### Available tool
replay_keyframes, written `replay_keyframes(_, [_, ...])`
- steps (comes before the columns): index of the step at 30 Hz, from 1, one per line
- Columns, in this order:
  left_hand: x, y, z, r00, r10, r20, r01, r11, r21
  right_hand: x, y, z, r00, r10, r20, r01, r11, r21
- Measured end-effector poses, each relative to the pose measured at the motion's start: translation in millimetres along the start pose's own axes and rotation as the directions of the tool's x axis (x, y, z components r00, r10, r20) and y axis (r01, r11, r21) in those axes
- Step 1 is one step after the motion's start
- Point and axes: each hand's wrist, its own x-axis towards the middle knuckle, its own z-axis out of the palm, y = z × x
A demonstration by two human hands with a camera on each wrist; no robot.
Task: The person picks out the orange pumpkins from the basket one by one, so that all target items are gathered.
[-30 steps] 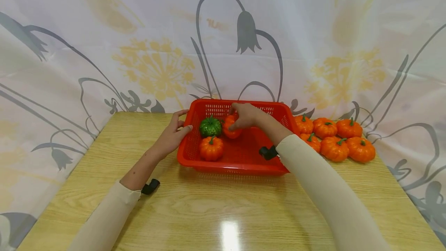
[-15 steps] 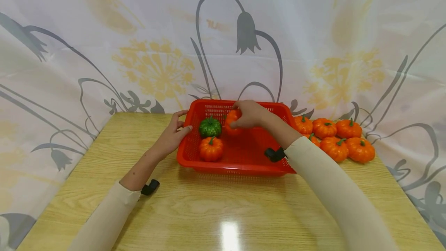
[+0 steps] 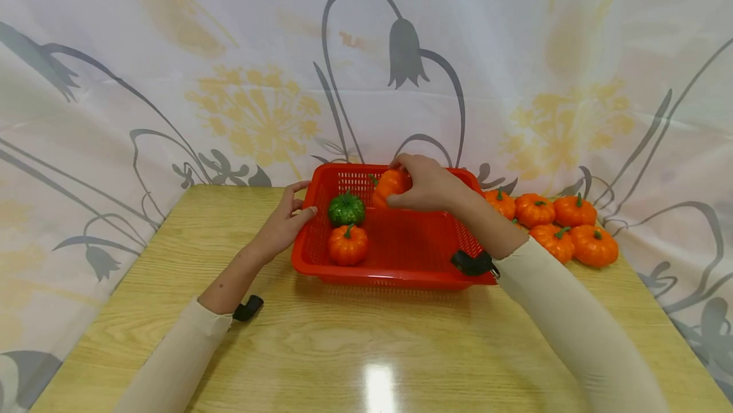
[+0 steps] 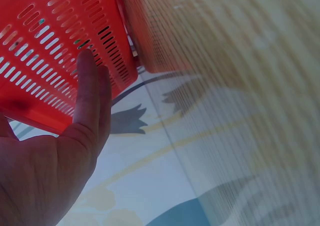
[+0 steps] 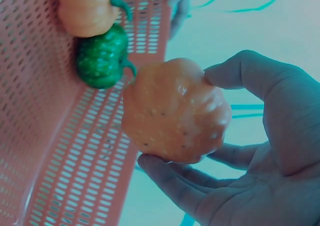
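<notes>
My right hand (image 3: 429, 182) holds a small orange pumpkin (image 3: 392, 189) between thumb and fingers, over the back part of a red plastic basket (image 3: 395, 273). In the right wrist view the pumpkin's (image 5: 175, 110) ribbed, speckled side faces the camera. My left hand (image 3: 284, 222) rests at the basket's left side, thumb at the rim. The left wrist view has its fingers (image 4: 89, 93) straight along the slotted outer wall (image 4: 50, 50). Inside the basket, at the left, a green pumpkin (image 3: 346, 209) sits behind another orange pumpkin (image 3: 348, 245).
Several orange pumpkins (image 3: 572, 211) stand in two rows on the wooden table (image 3: 321, 349), right of the basket. My right forearm partly covers one of them. A flower-patterned cloth (image 3: 252, 31) hangs behind the table.
My right hand has lifted the orange pumpkin off the basket's floor and moved it up and slightly right. The left hand, the basket and the other pumpkins look unmoved.
</notes>
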Motion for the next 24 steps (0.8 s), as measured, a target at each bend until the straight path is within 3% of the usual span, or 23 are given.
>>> replay_keyframes(9, [0.1,-0.3,-0.6,1.000,0.000,0.000,0.000,1.000,-0.007,-27.6,-1,-5,0.998,-0.022,-0.057,0.026,0.996,0.088])
replay_keyframes(24, [0.7,-2.2,-0.2,1.000,-0.003,-0.004,0.003,1.000,0.006,-75.9,6,5,0.986,-0.027,-0.164,0.062,0.975,0.213])
